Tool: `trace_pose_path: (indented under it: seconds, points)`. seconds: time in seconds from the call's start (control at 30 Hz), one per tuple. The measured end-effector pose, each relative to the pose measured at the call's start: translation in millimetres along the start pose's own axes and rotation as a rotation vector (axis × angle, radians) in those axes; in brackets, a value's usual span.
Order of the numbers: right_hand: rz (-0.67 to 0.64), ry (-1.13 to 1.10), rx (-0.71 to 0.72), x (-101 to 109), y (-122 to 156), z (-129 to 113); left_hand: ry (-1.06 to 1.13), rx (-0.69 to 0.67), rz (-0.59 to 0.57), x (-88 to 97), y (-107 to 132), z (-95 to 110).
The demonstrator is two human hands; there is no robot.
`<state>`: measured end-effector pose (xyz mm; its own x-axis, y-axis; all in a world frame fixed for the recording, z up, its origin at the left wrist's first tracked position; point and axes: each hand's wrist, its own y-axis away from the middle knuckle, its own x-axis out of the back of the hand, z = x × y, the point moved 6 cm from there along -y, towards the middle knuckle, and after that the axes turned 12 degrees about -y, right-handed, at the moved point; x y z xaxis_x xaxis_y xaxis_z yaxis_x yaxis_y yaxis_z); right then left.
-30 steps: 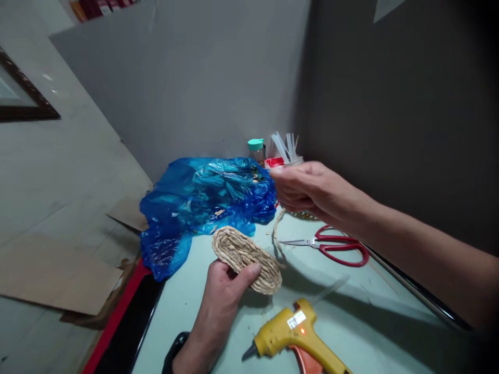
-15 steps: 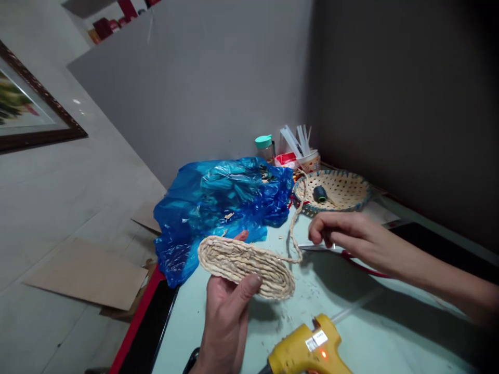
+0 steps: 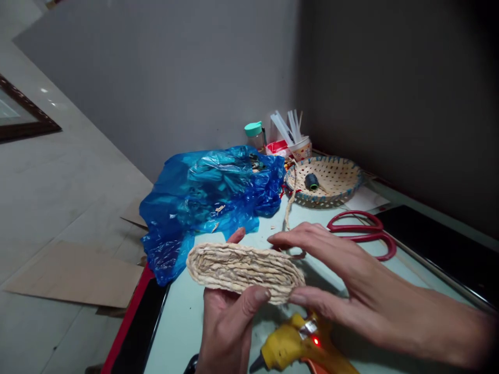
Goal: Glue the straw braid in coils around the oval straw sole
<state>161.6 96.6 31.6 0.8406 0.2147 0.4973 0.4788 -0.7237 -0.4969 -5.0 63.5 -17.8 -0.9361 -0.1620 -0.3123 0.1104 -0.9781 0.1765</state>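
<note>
My left hand (image 3: 230, 322) holds a flat oval coil of twisted straw rope (image 3: 241, 270) from below, thumb on its front edge and a fingertip showing behind it. At the coil's right end is my right hand (image 3: 343, 275), its thumb against the lower edge and its fingers reaching over the far side, some of them hidden. The rope's loose tail (image 3: 289, 213) runs up from behind my right fingers toward the basket. Under the right hand lies a yellow glue gun (image 3: 286, 345) with a red light lit. Red-handled scissors (image 3: 384, 239) rest beyond my right wrist, blades hidden.
A crumpled blue plastic bag (image 3: 210, 192) covers the table's left back. Behind stand a jar with a teal lid (image 3: 254, 130) and a cup of glue sticks (image 3: 302, 148). A woven basket (image 3: 339, 179) holds a dark thread spool (image 3: 312, 181). Cardboard (image 3: 78, 275) lies on the floor.
My right hand has moved left and down from above the scissors to the coil's right end, and its fingers have spread around it. The red scissor handles now show. The view has shifted slightly.
</note>
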Motion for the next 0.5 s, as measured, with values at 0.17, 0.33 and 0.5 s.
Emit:
trace_pose_path:
  seconds: [0.17, 0.33, 0.5]
  points:
    - [0.029, -0.049, -0.003, 1, 6, -4, 0.044, 0.007, -0.037, 2.4, 1, 5]
    - [0.024, -0.080, -0.112, 12, 2, 8, -0.082, -0.067, 0.118, 27.3, -8, 25]
    - [-0.006, -0.092, -0.105, 16, -3, 9, -0.489, -0.138, 0.207, 43.1, -10, 31]
